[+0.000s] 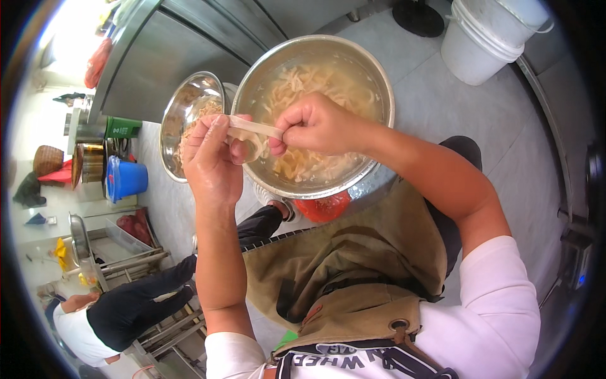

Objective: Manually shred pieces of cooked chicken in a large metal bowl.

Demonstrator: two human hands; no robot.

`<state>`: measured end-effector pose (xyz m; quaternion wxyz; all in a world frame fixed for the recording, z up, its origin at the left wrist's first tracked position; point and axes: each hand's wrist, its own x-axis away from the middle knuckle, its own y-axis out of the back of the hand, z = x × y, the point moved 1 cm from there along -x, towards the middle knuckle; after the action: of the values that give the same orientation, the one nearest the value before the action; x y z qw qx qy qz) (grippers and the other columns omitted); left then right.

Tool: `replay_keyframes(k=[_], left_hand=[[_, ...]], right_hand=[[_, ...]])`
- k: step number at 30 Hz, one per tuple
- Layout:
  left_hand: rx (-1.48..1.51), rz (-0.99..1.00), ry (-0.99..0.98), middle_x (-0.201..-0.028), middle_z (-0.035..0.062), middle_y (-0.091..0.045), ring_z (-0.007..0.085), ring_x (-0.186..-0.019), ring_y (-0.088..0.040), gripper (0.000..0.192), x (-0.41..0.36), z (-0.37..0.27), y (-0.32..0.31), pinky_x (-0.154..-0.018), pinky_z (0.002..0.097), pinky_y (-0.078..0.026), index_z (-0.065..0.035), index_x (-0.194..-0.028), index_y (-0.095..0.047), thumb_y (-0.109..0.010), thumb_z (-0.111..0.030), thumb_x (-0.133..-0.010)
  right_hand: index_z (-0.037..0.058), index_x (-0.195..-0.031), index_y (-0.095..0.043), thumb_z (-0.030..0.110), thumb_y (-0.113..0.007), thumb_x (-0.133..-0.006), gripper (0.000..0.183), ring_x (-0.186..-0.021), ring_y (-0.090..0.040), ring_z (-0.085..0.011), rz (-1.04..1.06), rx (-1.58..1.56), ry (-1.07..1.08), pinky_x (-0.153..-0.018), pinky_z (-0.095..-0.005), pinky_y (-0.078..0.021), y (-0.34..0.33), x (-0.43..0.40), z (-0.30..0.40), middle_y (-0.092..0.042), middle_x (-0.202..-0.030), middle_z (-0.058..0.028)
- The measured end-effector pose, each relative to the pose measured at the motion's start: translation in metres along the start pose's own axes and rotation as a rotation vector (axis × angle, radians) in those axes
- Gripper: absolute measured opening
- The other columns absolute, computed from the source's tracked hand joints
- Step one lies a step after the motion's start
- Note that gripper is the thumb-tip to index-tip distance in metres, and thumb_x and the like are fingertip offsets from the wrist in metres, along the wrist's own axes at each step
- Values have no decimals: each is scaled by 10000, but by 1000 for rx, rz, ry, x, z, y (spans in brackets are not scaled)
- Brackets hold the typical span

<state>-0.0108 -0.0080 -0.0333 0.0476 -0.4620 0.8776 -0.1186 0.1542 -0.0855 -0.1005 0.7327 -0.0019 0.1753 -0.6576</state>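
A pale, flat, wet strip of food (255,127) is stretched between my two hands above a large steel basin (389,102). My left hand (213,156) pinches one end between thumb and fingers, and a loop of the strip hangs below it. The other end is gripped in my right hand (317,125), whose fingers are curled. Cloudy liquid fills the basin, with many similar pale strips (303,85) in it. Left of it, partly behind my left hand, a smaller steel bowl (169,118) contains light brown pieces (208,110) that I cannot identify exactly.
Under the basin's near edge shows something red (324,207). White buckets (478,47) stand at the upper right, beside a black round base (416,18). A steel cabinet (175,57) rises behind the bowls. Far left are a blue bin (127,179) and another person (118,315) near a metal rack.
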Motion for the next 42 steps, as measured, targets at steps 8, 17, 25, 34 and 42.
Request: replay_keyframes(k=[8, 17, 25, 34, 42], left_hand=[[85, -30, -32, -838, 147, -628, 134, -583, -490, 124, 3, 3, 0, -508, 236, -359, -7, -906, -557, -545, -130, -909], [146, 4, -15, -840, 102, -611, 117, -610, -465, 97, 4, -2, 6, -544, 236, -363, -54, -914, -565, -541, -148, -910], [270, 45, -171, -799, 93, -612, 152, -632, -481, 131, -7, -25, 40, -575, 274, -396, -43, -851, -566, -510, -152, -896], [219, -57, 35, -690, 37, -545, 171, -654, -508, 88, -8, 7, 30, -697, 317, -467, -47, -900, -560, -533, -122, -863], [-926, 338, 166, -765, 29, -648, 44, -648, -566, 231, 1, 28, 1, -549, 201, -417, 19, -984, -615, -708, -30, -777]], right_hand=[[-43, -861, -657, 33, -527, -851, 150, -702, -634, -109, -22, -118, 9, -698, -237, -514, -9, 5, 6, -663, -770, -76], [-52, -829, -640, 113, -556, -870, 190, -634, -637, -137, 65, -127, -185, -622, -244, -533, -5, 8, 2, -645, -723, -84], [-52, -825, -616, -7, -474, -828, 149, -686, -622, -136, 77, -71, -230, -647, -261, -526, 6, 15, -15, -640, -797, -106], [-50, -875, -636, 146, -566, -895, 209, -694, -644, -127, 91, 184, -245, -637, -246, -517, 15, 24, -13, -653, -777, -95], [3, -787, -663, 182, -619, -815, 187, -611, -618, -243, 120, 1016, -135, -611, -364, -472, 33, 22, -10, -610, -637, -144]])
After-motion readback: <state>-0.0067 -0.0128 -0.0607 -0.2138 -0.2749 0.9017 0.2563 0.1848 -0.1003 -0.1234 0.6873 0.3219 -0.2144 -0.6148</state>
